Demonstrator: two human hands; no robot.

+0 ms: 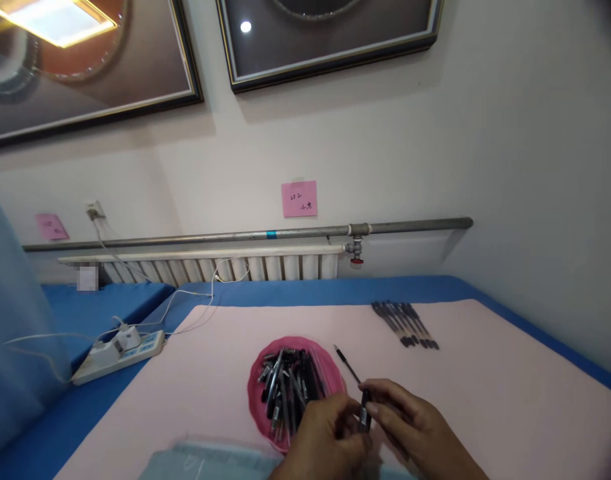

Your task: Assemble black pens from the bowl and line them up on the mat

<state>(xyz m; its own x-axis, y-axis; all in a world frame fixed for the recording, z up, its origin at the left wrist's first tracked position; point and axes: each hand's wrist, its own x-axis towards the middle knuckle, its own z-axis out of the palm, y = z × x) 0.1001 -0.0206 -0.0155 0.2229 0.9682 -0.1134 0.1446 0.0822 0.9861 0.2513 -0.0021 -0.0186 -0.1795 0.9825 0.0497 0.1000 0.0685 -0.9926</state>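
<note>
My left hand (325, 437) is closed, its thumb and fingers pinching a short black pen part (365, 412), perhaps a cap or grip. From the other side, my right hand (413, 423) grips the same part between thumb and fingertips. A thin black pen refill (347, 363) points up and left from beside the right fingertips; whether it is held or lies on the mat I cannot tell. Just left of my hands stands a pink scalloped bowl (253, 393) full of loose pen parts (288, 387), black and clear. My left hand covers its lower right edge.
Several black pens (404, 325) lie in a row at the back right of the pale pink mat (485, 373). A light blue plastic sheet (200, 463) lies at the front edge. To the left, a white power strip (118, 357) trails cables over the blue surface (305, 290).
</note>
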